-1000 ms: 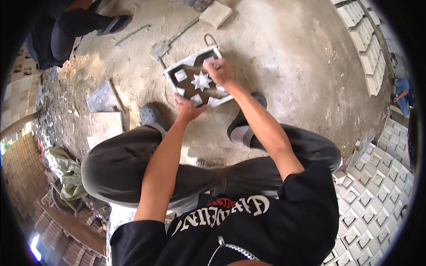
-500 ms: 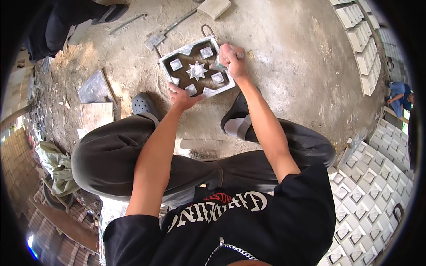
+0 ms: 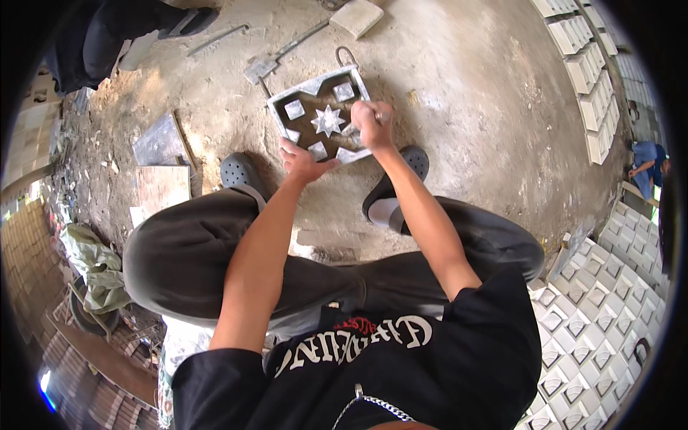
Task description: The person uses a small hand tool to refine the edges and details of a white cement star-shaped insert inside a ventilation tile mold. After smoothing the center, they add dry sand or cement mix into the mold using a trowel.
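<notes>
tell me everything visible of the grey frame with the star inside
The grey frame looks like worn metal: roughly rectangular, with angular edge pieces, a central star, square blocks, brown gaps between them and a curved handle at its far right. It lies askew on the dusty floor. The left hand touches its near-left corner; the right hand, gripping a partly hidden tool, covers some of its right side.

black short-sleeved shirt (image 3: 430, 373), white and red lettering (image 3: 358, 342) | silver chain (image 3: 388, 408) | dark grey trousers (image 3: 315, 285) | grey perforated clogs (image 3: 241, 172) | bare hands (image 3: 304, 165)
</notes>
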Action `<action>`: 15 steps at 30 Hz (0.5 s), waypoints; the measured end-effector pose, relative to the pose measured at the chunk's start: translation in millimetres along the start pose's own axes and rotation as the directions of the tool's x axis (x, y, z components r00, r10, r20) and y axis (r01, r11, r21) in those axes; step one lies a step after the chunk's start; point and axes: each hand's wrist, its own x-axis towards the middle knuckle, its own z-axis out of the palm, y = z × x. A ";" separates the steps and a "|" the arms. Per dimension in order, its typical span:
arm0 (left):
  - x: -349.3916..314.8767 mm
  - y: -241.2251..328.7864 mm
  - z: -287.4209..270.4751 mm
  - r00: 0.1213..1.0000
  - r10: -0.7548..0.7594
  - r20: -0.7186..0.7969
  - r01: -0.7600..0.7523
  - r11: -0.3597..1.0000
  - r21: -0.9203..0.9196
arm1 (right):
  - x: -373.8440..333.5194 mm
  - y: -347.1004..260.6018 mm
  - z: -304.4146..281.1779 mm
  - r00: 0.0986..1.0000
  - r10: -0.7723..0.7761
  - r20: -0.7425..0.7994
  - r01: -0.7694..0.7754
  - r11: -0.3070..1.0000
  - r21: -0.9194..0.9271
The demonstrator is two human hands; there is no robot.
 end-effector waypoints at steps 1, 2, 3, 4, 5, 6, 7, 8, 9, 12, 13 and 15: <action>0.1 -1.4 1.7 1.000 -0.002 0.019 0.002 1.000 -0.015 | -0.3 20.5 -4.5 0.986 0.159 -0.043 -0.162 0.984 -0.077; 1.0 -1.2 -1.6 1.000 0.002 0.004 -0.002 1.000 -0.025 | 7.8 25.8 -4.5 0.984 0.178 0.004 -0.178 0.982 -0.063; 1.8 -0.1 -3.8 1.000 0.006 -0.010 -0.006 0.999 -0.034 | 14.6 29.7 -6.5 0.979 0.196 0.050 -0.194 0.980 -0.051; 7.5 5.8 -5.7 1.000 0.015 -0.016 -0.015 1.000 -0.025 | 22.2 32.0 -11.6 0.987 0.161 0.019 -0.160 0.986 -0.053; 7.5 5.3 -8.0 1.000 -0.004 -0.024 0.004 1.000 -0.013 | 26.5 28.2 -6.2 0.989 0.145 0.001 -0.145 0.989 -0.040; 4.1 1.2 -5.4 1.000 -0.021 -0.013 0.021 1.000 0.003 | 24.5 16.6 -1.1 0.990 0.139 -0.034 -0.141 0.989 -0.035; 1.6 -7.4 -3.2 1.000 -0.003 -0.025 0.003 1.000 0.000 | 21.4 4.1 4.3 0.983 0.176 -0.053 -0.178 0.983 -0.042; 0.5 -6.8 -3.1 1.000 -0.007 -0.022 0.007 1.000 0.004 | 18.4 -3.6 4.8 0.985 0.162 -0.052 -0.164 0.985 -0.045; -0.2 -6.1 -3.2 1.000 -0.012 -0.019 0.012 1.000 0.009 | 16.8 -7.2 4.1 0.988 0.148 -0.051 -0.151 0.987 -0.048; -3.4 12.1 -2.2 0.999 -0.038 0.028 0.038 0.999 0.007 | -5.1 37.2 -7.8 0.996 -0.064 -0.061 0.059 0.994 -0.093; -4.4 1.9 1.7 1.000 -0.024 0.009 0.024 1.000 0.019 | -11.1 45.0 -6.4 0.997 -0.028 -0.065 0.009 0.963 -0.269; -4.2 -6.3 2.4 0.998 0.016 -0.053 -0.014 0.999 0.031 | -9.8 36.8 -1.2 0.999 0.054 0.003 -0.053 0.984 -0.169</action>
